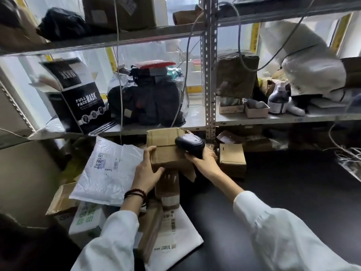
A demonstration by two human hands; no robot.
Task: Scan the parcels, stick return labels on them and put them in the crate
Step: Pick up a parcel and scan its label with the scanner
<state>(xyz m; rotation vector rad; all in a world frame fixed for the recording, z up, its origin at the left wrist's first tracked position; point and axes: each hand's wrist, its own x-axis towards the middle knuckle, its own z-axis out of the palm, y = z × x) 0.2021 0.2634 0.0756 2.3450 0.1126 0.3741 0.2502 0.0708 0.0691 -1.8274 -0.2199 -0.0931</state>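
the brown cardboard parcel (166,154) sits on top of a heap of other parcels at the back of the dark worktop (283,184), just below the metal shelf (254,119). the left hand (147,171) grips its near left corner, fingers curled over the top edge and thumb under the side, probably to steady and tilt it so a face with a barcode comes round. the right hand (204,160) is wrapped round the handle of a black scanner (189,144), whose head rests close over the parcel's top, likely aimed for a read. no label on this box can be made out.

a white plastic mailer (109,169) lies just left of it, a small closed box (232,159) just right. no crate is in view, so scanning looks like the step in hand.
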